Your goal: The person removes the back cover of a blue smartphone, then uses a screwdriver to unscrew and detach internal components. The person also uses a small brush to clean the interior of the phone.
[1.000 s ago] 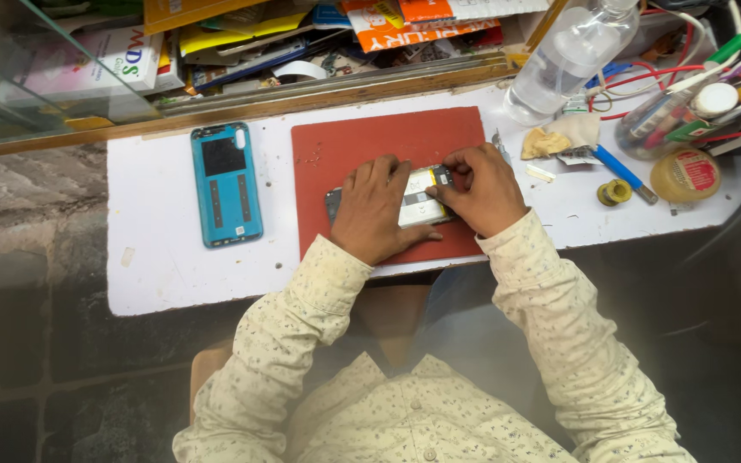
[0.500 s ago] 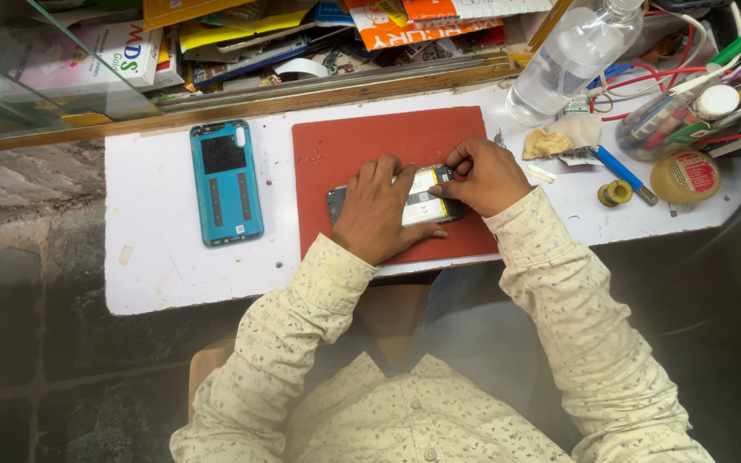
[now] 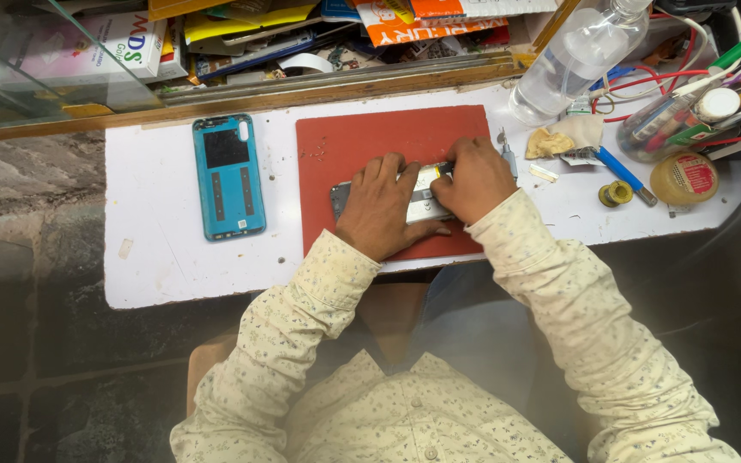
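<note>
- Right hand [image 3: 473, 178] is sitting slightly lower and closer over the phone than a second ago, fingers curling further in; left hand [image 3: 381, 206] is staying put.
- Opened phone [image 3: 422, 199] is lying flat on the red mat [image 3: 370, 141], near its front edge, mostly hidden under both hands.
- Risk: the phone could be sliding off the mat's front edge, since the hands are pressing it close to the table [image 3: 156, 257] lip.
- Risk: too much thumb pressure on the exposed insides could be bending or cracking a part; cannot tell which part is being worked.
- Risk: the right elbow is swinging near the solder spool [image 3: 615, 194] and blue tool [image 3: 621, 171]; a wide move could be knocking them off.
- Left hand is lying spread, palm down, fingers pinning the phone's left half.
- Right hand is closing narrow, fingertips pinching at the phone's right end; cannot tell if a small tool is in it.
- Blue back cover [image 3: 228, 177] is lying apart, left of the mat, untouched.
- Clear bottle [image 3: 576, 56] is lying tilted behind the right hand.
</note>
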### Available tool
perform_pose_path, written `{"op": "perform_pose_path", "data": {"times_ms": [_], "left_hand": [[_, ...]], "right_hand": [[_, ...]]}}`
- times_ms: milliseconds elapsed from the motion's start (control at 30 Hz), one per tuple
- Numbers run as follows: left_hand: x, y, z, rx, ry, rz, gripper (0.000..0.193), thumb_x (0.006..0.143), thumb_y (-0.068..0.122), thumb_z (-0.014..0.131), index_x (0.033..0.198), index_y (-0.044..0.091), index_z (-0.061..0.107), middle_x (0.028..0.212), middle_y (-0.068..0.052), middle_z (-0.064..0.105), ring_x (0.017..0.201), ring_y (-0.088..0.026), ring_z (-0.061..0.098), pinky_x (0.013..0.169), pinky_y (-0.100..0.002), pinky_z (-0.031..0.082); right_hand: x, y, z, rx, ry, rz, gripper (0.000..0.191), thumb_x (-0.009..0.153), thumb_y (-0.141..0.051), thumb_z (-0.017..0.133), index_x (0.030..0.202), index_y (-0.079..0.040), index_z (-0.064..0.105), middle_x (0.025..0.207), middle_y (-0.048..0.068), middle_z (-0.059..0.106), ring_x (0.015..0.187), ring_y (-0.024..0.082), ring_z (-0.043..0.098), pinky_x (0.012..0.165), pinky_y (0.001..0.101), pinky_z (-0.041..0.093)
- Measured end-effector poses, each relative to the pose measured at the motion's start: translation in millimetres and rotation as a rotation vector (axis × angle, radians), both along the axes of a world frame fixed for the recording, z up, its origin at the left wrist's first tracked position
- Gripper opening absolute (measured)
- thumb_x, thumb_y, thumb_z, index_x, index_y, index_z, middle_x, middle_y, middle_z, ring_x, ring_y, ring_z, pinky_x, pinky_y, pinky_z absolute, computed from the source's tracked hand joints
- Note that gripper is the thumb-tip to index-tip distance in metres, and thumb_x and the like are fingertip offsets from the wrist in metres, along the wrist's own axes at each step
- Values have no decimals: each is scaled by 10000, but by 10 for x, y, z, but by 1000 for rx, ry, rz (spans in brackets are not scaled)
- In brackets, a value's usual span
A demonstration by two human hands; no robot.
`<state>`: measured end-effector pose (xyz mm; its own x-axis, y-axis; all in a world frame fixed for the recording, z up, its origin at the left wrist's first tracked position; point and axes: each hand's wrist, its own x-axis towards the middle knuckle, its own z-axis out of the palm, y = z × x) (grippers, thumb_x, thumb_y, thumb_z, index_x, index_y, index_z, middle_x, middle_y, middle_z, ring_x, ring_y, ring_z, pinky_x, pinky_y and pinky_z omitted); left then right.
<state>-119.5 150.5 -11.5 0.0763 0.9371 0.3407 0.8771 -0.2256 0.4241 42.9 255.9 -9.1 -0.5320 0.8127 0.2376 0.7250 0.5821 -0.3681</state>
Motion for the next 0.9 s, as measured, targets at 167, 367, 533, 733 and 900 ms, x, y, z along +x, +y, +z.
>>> {"op": "perform_pose_path", "data": {"times_ms": [167,367,533,733,900], "left_hand": [[-7,18,-80,14,17,1,875,720,591,848,1302,-4,578,1192,-164,525,1127,-342,524,916,-486,449],[-5,51,-132,2,39,25,793,712,515,836,1312,53,600,1204,-129,531,1126,-320,531,939,-467,454],[10,23,-76,27,7,6,914,681,655,841,1276,9,590,1167,-163,514,1107,-351,523,923,-499,444],[-23,19,5,-10,20,-11,965,669,694,829,1298,2,588,1198,-170,511,1127,-352,516,919,-495,436],[-44,28,51,-38,3,-28,954,647,689,840,1301,34,611,1192,-147,525,1133,-338,505,941,-493,423]], "right_hand": [[-234,-154,55,5,-207,-102,323,732,-108,747,978,64,630,1022,297,622,891,476,669,759,515,559],[-340,-141,20,81,-313,-83,146,887,-65,633,977,51,626,961,282,643,860,445,698,717,475,586],[-172,14,-55,113,-215,-96,128,849,-19,648,975,-9,663,992,224,695,846,415,707,727,481,575],[215,286,-49,-186,215,38,253,830,85,593,1023,-16,722,944,151,766,866,269,750,786,352,587],[520,293,2,-531,624,25,356,877,145,497,1171,47,674,1027,121,708,894,189,718,750,268,577]]}}
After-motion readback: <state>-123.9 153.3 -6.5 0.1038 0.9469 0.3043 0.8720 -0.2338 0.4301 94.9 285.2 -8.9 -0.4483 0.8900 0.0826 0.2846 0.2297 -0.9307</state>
